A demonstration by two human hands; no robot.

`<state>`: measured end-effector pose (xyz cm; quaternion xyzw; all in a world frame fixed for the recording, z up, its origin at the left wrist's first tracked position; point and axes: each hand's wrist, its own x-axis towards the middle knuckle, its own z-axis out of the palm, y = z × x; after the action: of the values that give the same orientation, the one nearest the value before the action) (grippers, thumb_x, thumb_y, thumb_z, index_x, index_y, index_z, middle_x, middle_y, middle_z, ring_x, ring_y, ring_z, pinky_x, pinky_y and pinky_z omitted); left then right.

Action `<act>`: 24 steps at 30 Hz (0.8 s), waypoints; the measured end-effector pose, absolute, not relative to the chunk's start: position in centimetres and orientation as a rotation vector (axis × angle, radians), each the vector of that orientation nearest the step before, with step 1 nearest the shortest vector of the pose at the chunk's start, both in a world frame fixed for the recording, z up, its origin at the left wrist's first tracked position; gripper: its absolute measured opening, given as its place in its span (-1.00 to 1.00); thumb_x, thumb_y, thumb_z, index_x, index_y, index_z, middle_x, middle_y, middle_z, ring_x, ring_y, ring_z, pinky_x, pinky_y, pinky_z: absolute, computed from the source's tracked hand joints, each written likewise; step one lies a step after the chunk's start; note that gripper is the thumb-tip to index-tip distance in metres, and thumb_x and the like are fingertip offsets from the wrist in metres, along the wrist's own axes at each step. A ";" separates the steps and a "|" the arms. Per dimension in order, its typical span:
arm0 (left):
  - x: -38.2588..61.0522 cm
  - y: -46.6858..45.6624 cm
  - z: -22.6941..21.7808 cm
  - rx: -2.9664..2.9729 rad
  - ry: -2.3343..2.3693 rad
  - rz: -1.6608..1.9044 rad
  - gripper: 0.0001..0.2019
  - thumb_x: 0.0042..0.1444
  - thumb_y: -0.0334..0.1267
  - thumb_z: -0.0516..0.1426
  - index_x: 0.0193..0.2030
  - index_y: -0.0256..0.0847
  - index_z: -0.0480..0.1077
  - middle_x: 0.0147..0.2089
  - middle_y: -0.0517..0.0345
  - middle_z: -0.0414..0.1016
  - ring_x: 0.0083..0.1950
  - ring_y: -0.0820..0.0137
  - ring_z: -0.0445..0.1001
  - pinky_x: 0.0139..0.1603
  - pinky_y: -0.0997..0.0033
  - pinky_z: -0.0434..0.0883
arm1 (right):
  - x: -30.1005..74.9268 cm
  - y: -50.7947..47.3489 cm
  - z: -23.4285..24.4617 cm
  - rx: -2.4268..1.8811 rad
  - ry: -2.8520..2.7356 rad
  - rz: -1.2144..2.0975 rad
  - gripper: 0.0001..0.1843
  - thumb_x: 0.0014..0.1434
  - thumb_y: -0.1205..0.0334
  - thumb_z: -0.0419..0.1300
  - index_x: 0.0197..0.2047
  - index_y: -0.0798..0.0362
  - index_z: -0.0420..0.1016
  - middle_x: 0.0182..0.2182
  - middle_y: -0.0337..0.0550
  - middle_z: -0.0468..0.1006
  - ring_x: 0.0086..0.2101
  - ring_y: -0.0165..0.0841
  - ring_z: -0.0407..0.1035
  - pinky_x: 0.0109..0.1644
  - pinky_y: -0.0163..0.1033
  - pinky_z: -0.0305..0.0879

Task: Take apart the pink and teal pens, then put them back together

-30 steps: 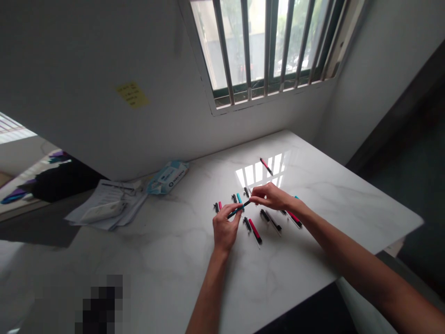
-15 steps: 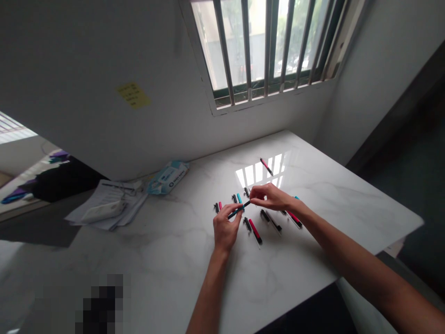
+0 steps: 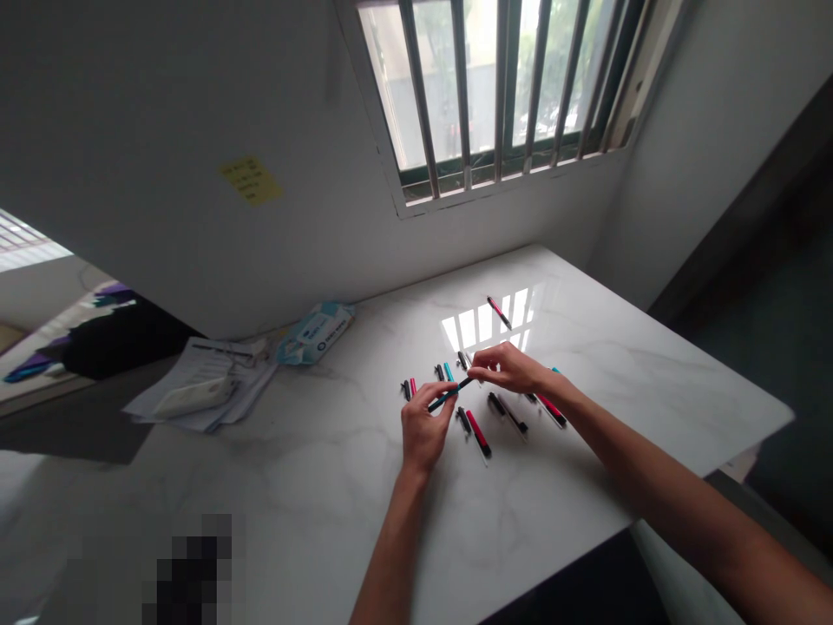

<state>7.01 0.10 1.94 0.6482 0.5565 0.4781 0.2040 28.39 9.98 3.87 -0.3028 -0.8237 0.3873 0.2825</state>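
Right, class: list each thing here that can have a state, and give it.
teal pen: lifted, gripped at both ends.
left hand: shut on teal pen.
right hand: pinching teal pen's other end.
far red pen: lying flat, alone.
wipes pack: lying flat on table.

The pen (image 3: pixel 450 394) between my left hand (image 3: pixel 423 430) and right hand (image 3: pixel 511 369) is teal with black ends. My bench (image 3: pixel 325 460) is white, veined in faint grey like marble. The near pen (image 3: pixel 477 433) is red and black; the far pen (image 3: pixel 499 312) is red too. The wipes pack (image 3: pixel 314 331) is pale blue and white, the sticky note (image 3: pixel 251 180) yellow, the papers (image 3: pixel 201 391) white.
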 end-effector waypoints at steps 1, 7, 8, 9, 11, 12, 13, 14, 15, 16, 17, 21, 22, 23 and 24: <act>7.0 0.1 1.9 1.808 1.546 1.336 -0.87 0.26 -0.22 0.25 -0.11 -0.06 0.65 -0.10 0.10 0.68 -0.05 0.26 0.64 0.07 0.21 0.57 | 28.4 10.0 3.9 -0.797 -2.203 1.047 -0.72 0.32 0.01 0.28 -0.24 0.07 0.61 -0.38 -0.17 0.63 -0.38 -0.38 0.44 -0.25 -0.29 0.34; 6.9 0.2 1.6 1.815 1.542 1.299 -0.86 0.25 -0.24 0.26 -0.09 -0.07 0.64 -0.10 0.10 0.68 -0.11 0.28 0.63 0.02 0.23 0.56 | 28.2 10.2 3.4 -0.847 -2.230 0.958 -0.60 0.37 -0.03 0.23 -0.38 0.09 0.59 -0.51 -0.22 0.54 -0.47 -0.43 0.31 -0.35 -0.32 0.19; 6.9 0.1 1.5 1.824 1.547 1.280 -0.86 0.24 -0.25 0.26 -0.08 -0.07 0.63 -0.11 0.11 0.68 -0.15 0.29 0.63 -0.01 0.24 0.56 | 28.0 10.2 3.2 -0.875 -2.218 0.933 -0.57 0.37 -0.04 0.23 -0.41 0.09 0.57 -0.54 -0.24 0.51 -0.49 -0.45 0.28 -0.37 -0.32 0.15; 6.9 0.1 1.5 1.833 1.554 1.262 -0.86 0.23 -0.26 0.27 -0.09 -0.07 0.63 -0.12 0.12 0.68 -0.18 0.30 0.62 -0.03 0.25 0.55 | 27.9 10.2 3.1 -0.898 -2.199 0.920 -0.55 0.36 -0.07 0.23 -0.43 0.09 0.56 -0.56 -0.25 0.50 -0.50 -0.45 0.26 -0.38 -0.32 0.14; 6.9 0.1 1.4 1.843 1.578 1.245 -0.86 0.21 -0.27 0.28 -0.10 -0.06 0.62 -0.14 0.13 0.68 -0.21 0.30 0.61 -0.04 0.24 0.54 | 27.4 10.0 2.8 -0.923 -2.151 0.920 -0.52 0.35 -0.12 0.24 -0.44 0.09 0.55 -0.58 -0.26 0.50 -0.52 -0.46 0.26 -0.38 -0.32 0.13; 7.0 0.1 1.4 1.834 1.594 1.248 -0.86 0.20 -0.27 0.29 -0.10 -0.07 0.62 -0.15 0.14 0.68 -0.21 0.30 0.61 -0.03 0.23 0.54 | 27.2 9.8 2.7 -0.921 -2.114 0.933 -0.53 0.35 -0.14 0.25 -0.40 0.08 0.57 -0.56 -0.25 0.52 -0.51 -0.45 0.29 -0.38 -0.32 0.15; 7.0 0.1 1.4 1.808 1.608 1.262 -0.86 0.19 -0.27 0.29 -0.10 -0.07 0.62 -0.16 0.13 0.68 -0.19 0.30 0.61 -0.02 0.23 0.54 | 27.0 9.7 2.7 -0.904 -2.067 0.955 -0.55 0.34 -0.16 0.25 -0.33 0.07 0.58 -0.52 -0.24 0.56 -0.49 -0.43 0.33 -0.36 -0.31 0.19; 7.0 0.2 1.4 1.762 1.612 1.287 -0.85 0.20 -0.25 0.29 -0.09 -0.08 0.61 -0.16 0.12 0.68 -0.18 0.29 0.61 -0.02 0.23 0.54 | 26.8 9.5 2.7 -0.878 -2.009 0.984 -0.58 0.33 -0.17 0.26 -0.24 0.06 0.59 -0.46 -0.22 0.60 -0.45 -0.41 0.38 -0.33 -0.31 0.24; 7.0 0.2 1.4 1.693 1.605 1.323 -0.83 0.20 -0.24 0.29 -0.07 -0.09 0.61 -0.16 0.11 0.67 -0.16 0.29 0.62 -0.02 0.23 0.55 | 26.6 9.3 2.6 -0.848 -1.945 1.009 -0.59 0.32 -0.17 0.27 -0.17 0.05 0.57 -0.40 -0.20 0.63 -0.40 -0.39 0.43 -0.30 -0.30 0.30; 6.9 0.3 1.4 1.607 1.586 1.364 -0.80 0.20 -0.21 0.30 -0.04 -0.11 0.59 -0.16 0.09 0.67 -0.15 0.29 0.62 -0.03 0.25 0.56 | 26.4 9.2 2.6 -0.823 -1.888 1.026 -0.59 0.30 -0.17 0.30 -0.12 0.03 0.55 -0.34 -0.18 0.64 -0.36 -0.37 0.47 -0.26 -0.28 0.35; 6.8 0.4 1.4 1.513 1.558 1.405 -0.76 0.19 -0.19 0.31 -0.01 -0.13 0.58 -0.16 0.07 0.66 -0.15 0.29 0.63 -0.05 0.26 0.57 | 26.2 9.0 2.6 -0.802 -1.847 1.032 -0.58 0.27 -0.18 0.33 -0.11 0.03 0.53 -0.31 -0.16 0.64 -0.33 -0.35 0.49 -0.23 -0.27 0.39; 6.2 0.8 1.2 1.199 1.464 1.534 -0.60 0.10 -0.14 0.37 0.04 -0.19 0.47 -0.15 0.05 0.62 -0.18 0.32 0.64 -0.13 0.33 0.60 | 25.6 8.2 2.5 -0.688 -1.943 1.091 -0.60 0.18 -0.14 0.42 -0.26 0.04 0.51 -0.36 -0.17 0.60 -0.36 -0.35 0.45 -0.24 -0.23 0.43; 6.1 0.9 1.2 1.149 1.455 1.561 -0.59 0.08 -0.13 0.38 0.03 -0.19 0.45 -0.15 0.06 0.61 -0.19 0.34 0.64 -0.15 0.35 0.60 | 25.4 7.9 2.4 -0.649 -1.999 1.129 -0.61 0.18 -0.12 0.42 -0.28 0.04 0.53 -0.37 -0.16 0.60 -0.37 -0.35 0.45 -0.24 -0.23 0.44; 6.0 0.9 1.1 1.108 1.448 1.585 -0.58 0.07 -0.12 0.39 0.00 -0.19 0.43 -0.16 0.08 0.59 -0.20 0.35 0.63 -0.16 0.36 0.60 | 25.1 7.5 2.3 -0.621 -2.047 1.158 -0.63 0.18 -0.10 0.43 -0.28 0.04 0.54 -0.36 -0.15 0.61 -0.37 -0.35 0.46 -0.24 -0.23 0.44; 5.9 0.9 1.1 1.075 1.441 1.606 -0.59 0.06 -0.11 0.39 -0.03 -0.18 0.41 -0.17 0.10 0.57 -0.21 0.36 0.62 -0.17 0.37 0.59 | 24.8 7.2 2.1 -0.609 -2.084 1.171 -0.65 0.18 -0.07 0.43 -0.28 0.04 0.56 -0.36 -0.15 0.61 -0.36 -0.34 0.46 -0.24 -0.23 0.45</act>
<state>5.89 0.95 1.06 0.4165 0.5584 0.6221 0.3574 24.84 7.19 2.15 -0.2328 -0.7973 0.4479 0.3309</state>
